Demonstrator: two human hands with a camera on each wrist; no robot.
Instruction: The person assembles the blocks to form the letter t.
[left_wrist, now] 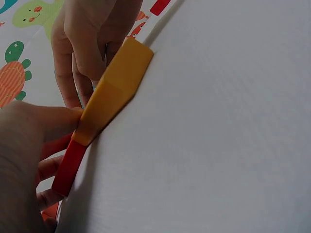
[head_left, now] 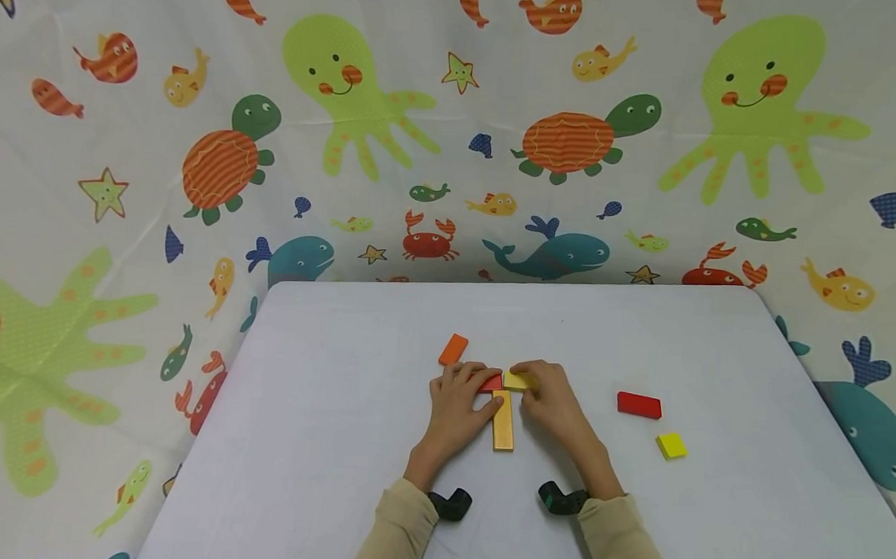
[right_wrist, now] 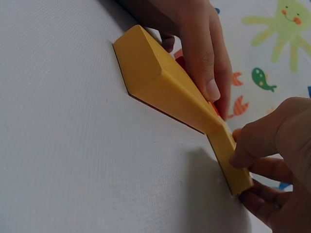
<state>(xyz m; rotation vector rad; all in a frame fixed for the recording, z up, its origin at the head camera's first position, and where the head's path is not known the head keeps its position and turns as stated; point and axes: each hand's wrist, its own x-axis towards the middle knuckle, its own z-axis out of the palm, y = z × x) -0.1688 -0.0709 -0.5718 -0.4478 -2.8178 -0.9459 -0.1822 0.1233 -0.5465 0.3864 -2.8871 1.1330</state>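
Observation:
On the white table, three wooden blocks meet in a T shape. My left hand (head_left: 459, 399) holds the red block (head_left: 492, 384) at the T's left arm, its fingers curled over the far side. The left thumb touches the upper end of the long yellow-orange block (head_left: 503, 424), the stem pointing toward me. My right hand (head_left: 555, 398) pinches the shorter yellow block (right_wrist: 228, 158) between thumb and fingers at the right arm. In the left wrist view the red block (left_wrist: 70, 167) lies end-on to the long block (left_wrist: 114, 87). Fingers partly cover both arms.
An orange block (head_left: 453, 349) lies just beyond the left hand. To the right are a red block (head_left: 639, 405) and a small yellow block (head_left: 671, 445). Black wrist devices (head_left: 450, 505) sit on both wrists. A sea-animal cloth (head_left: 431, 145) hangs behind the table's far edge.

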